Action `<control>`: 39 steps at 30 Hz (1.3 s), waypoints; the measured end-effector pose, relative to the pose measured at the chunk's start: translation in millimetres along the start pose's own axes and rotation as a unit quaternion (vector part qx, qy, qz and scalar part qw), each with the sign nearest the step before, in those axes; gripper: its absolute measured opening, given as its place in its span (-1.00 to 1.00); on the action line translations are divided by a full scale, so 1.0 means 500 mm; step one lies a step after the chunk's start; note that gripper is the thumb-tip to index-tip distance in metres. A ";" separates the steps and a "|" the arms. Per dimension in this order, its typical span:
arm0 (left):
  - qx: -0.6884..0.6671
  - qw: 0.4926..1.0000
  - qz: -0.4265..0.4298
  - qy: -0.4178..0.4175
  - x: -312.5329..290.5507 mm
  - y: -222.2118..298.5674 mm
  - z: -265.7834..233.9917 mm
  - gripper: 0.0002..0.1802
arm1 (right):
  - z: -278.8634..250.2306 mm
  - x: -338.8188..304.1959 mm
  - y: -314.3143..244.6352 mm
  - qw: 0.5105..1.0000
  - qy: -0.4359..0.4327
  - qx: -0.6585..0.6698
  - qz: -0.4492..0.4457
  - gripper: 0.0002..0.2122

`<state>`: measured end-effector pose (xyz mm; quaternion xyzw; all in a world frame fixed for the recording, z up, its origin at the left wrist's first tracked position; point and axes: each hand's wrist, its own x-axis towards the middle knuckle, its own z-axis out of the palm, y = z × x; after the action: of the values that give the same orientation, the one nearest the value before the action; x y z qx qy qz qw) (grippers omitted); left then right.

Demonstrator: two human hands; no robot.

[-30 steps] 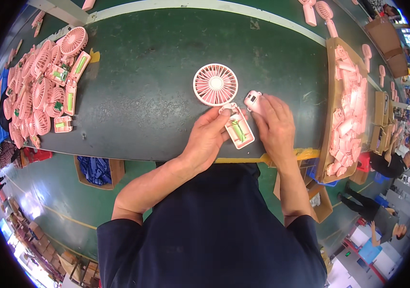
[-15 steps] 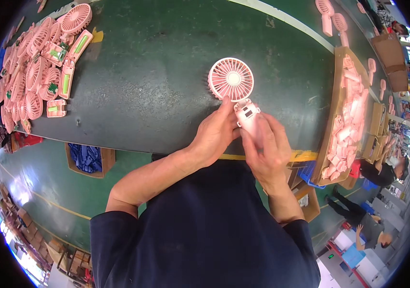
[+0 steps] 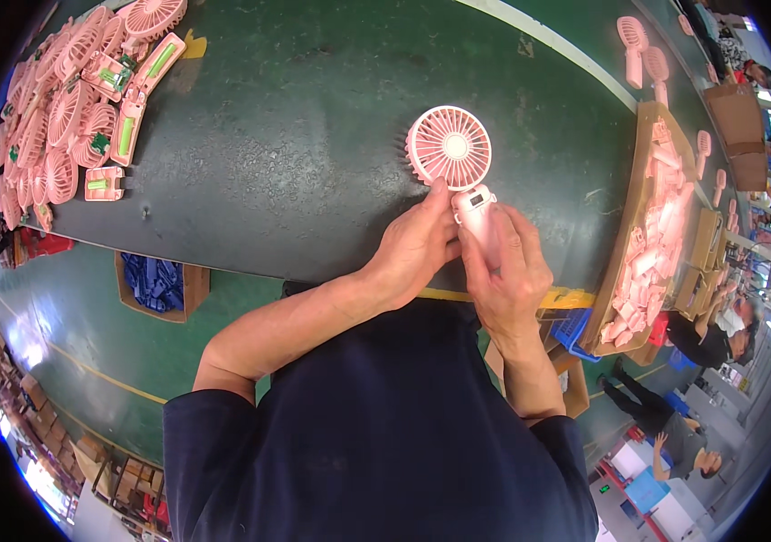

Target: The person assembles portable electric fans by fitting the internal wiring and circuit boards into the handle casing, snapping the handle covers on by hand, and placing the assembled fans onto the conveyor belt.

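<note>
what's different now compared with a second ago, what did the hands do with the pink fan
A second ago the handle lay open between the hands, green inside showing, with a white piece by the right fingers. Now the handle is closed and both the left hand and right hand grip the pink fan by it, head resting on the green table. The pile of fan parts and the tray of pink pieces look unchanged.

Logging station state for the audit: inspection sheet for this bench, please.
Surface: dark green table, scuffed.
Job's things: pink handheld fan, round head on the table, handle gripped.
Clutter: heap of open pink fan halves far left; pink parts on a wooden tray at right.
Grippers: left hand and right hand both shut on the fan handle.
Cables: nothing seen.
Surroundings: cardboard box of blue parts below the table; other people at lower right.
</note>
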<state>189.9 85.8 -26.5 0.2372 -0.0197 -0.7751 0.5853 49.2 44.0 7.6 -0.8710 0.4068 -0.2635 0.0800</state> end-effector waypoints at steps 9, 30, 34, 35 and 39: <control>-0.007 1.000 -0.003 -0.009 0.003 -0.002 -0.006 -0.27 | 0.000 -0.002 -0.008 1.000 -0.008 -0.026 -0.002 -0.64; 0.098 0.992 0.075 -0.015 -0.007 -0.017 -0.020 -0.57 | -0.060 -0.033 -0.001 0.953 -0.069 0.204 0.213 -0.77; 0.164 0.984 0.066 -0.034 -0.009 -0.015 -0.031 -0.54 | -0.047 -0.038 0.006 0.736 -0.205 0.477 0.435 -0.74; 0.229 0.971 0.055 -0.031 -0.010 -0.015 -0.035 -0.53 | -0.041 -0.038 0.003 0.690 -0.202 0.532 0.448 -0.72; 0.248 0.964 0.083 -0.044 -0.009 -0.034 -0.038 -0.52 | -0.038 -0.056 0.000 0.767 -0.233 0.442 0.403 -0.73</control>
<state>183.0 100.2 -47.2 0.3379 -0.2567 -0.7044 0.5690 24.3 66.8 12.8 -0.5302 0.5277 -0.1471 0.6471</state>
